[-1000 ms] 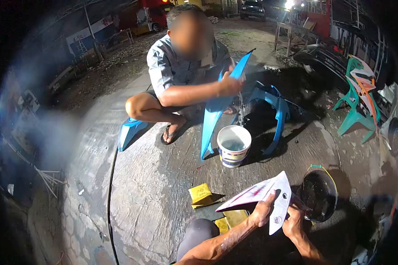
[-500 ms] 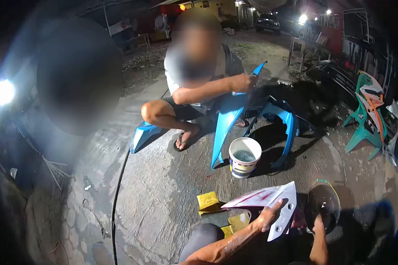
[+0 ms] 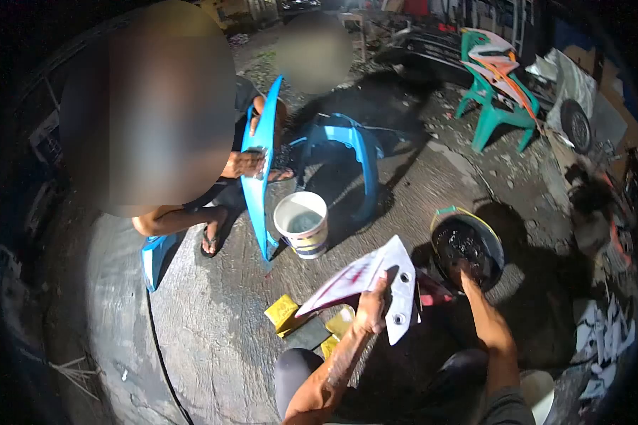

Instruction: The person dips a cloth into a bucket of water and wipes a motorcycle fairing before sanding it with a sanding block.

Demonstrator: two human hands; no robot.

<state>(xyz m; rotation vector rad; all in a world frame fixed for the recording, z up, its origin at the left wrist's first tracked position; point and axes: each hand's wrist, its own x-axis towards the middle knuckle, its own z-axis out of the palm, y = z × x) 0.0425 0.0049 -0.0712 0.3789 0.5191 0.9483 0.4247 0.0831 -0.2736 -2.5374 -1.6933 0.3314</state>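
My left hand (image 3: 371, 306) grips a white pointed panel (image 3: 354, 278) with pink-red streaks and two round holes, tilted above the wet ground. Down in a black bucket (image 3: 500, 265) of dark water is my right hand (image 3: 465, 272); its fingers are hidden by the water and shadow. Below the panel's tip lie yellow sponges or pads (image 3: 282, 312) beside a dark grey block (image 3: 307, 334). A red part (image 3: 432, 291) sits between the panel and the bucket.
Across from me a squatting person holds a long blue panel (image 3: 260, 180). A white pail (image 3: 320, 237) of cloudy water stands nearby, with a blue curved frame (image 3: 368, 159) behind it. Green chair (image 3: 502, 122) at upper right holds orange-white panels. A black cable (image 3: 160, 354) runs along the left.
The view has swung right and down. My right hand has gone lower into the black bucket. The other person's hand has moved down onto the blue panel's face.
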